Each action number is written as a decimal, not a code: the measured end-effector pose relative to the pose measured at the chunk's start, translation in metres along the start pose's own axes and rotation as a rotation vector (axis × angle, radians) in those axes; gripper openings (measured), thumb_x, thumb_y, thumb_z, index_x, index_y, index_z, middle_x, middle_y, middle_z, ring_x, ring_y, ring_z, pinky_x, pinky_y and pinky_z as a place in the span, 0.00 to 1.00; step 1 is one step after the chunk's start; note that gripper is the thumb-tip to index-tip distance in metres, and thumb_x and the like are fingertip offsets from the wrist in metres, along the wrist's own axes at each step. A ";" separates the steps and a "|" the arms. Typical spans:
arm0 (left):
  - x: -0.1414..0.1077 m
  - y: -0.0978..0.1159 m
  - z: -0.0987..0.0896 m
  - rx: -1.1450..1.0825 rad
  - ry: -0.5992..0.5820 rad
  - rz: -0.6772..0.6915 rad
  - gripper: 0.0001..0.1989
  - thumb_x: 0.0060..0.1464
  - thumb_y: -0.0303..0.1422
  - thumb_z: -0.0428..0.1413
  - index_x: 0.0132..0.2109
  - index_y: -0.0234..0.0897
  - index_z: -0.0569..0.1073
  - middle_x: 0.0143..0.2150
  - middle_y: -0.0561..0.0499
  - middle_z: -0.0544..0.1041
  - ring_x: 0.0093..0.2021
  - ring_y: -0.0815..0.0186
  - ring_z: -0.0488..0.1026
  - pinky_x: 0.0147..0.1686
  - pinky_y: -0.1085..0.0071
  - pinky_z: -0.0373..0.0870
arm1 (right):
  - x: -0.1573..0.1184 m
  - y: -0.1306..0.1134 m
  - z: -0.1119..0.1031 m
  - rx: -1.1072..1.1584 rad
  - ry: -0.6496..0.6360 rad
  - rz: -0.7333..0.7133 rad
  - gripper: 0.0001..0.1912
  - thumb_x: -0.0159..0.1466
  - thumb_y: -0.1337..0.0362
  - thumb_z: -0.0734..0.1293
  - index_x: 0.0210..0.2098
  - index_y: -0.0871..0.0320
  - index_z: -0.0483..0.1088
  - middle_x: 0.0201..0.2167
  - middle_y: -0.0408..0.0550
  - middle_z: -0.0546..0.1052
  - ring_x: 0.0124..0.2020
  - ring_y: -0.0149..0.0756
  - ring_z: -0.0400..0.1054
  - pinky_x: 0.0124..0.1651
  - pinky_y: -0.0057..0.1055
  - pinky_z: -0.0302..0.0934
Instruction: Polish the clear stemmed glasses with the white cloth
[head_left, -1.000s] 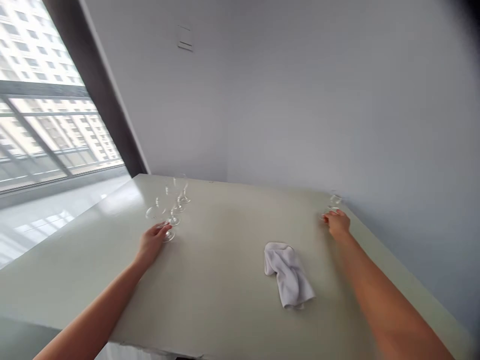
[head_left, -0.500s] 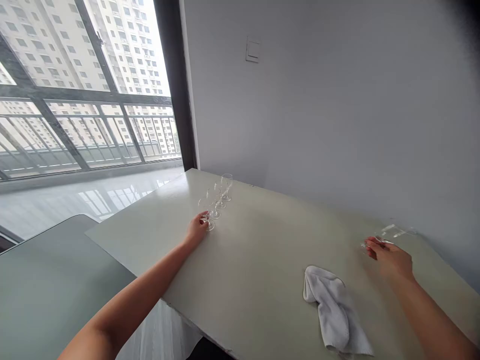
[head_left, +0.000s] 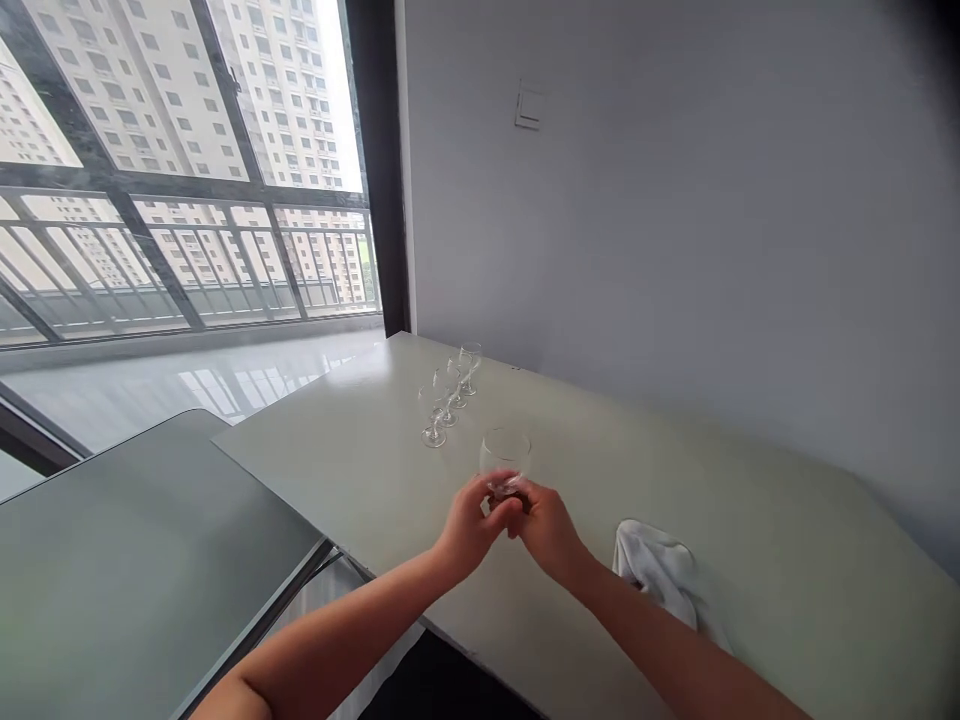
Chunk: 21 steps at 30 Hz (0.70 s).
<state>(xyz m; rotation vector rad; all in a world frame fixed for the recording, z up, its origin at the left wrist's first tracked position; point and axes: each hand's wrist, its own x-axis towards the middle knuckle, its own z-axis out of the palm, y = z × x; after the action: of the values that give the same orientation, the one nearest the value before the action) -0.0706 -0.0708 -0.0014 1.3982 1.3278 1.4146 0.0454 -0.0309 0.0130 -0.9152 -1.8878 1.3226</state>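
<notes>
A clear wine glass [head_left: 506, 448] is upright, bowl up, in front of me over the table. My left hand [head_left: 478, 520] and my right hand [head_left: 541, 515] meet at its lower part, fingers closed around it from both sides. The fingers hide the stem and foot, so I cannot tell whether it touches the table. Beyond it, to the left, several more stemmed glasses [head_left: 433, 436] stand upright in a row running toward the wall. A crumpled pale grey cloth [head_left: 656, 560] lies to the right, partly behind my right forearm.
The pale table [head_left: 360, 430] reaches the grey wall [head_left: 660, 220] at the back. A grey-green surface [head_left: 150, 540] lies to the left, with a gap between it and the table. A window [head_left: 225, 180] stands at the far left.
My right hand has come left from the far right with the glass that lay there. My left hand has let go of the nearest row glass and moved right, joining it.
</notes>
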 end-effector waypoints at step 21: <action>0.051 -0.067 -0.122 -0.106 0.300 -0.261 0.21 0.35 0.44 0.62 0.36 0.34 0.72 0.35 0.47 0.77 0.31 0.67 0.71 0.29 0.73 0.62 | -0.087 0.046 -0.145 -0.248 0.364 0.355 0.16 0.53 0.53 0.64 0.35 0.57 0.74 0.24 0.47 0.74 0.26 0.35 0.67 0.29 0.30 0.64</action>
<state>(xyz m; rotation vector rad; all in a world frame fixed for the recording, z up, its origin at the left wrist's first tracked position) -0.2079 -0.0289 -0.0391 0.9296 1.5356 1.5294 0.2201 -0.0190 -0.0002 -1.5627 -1.6735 1.0315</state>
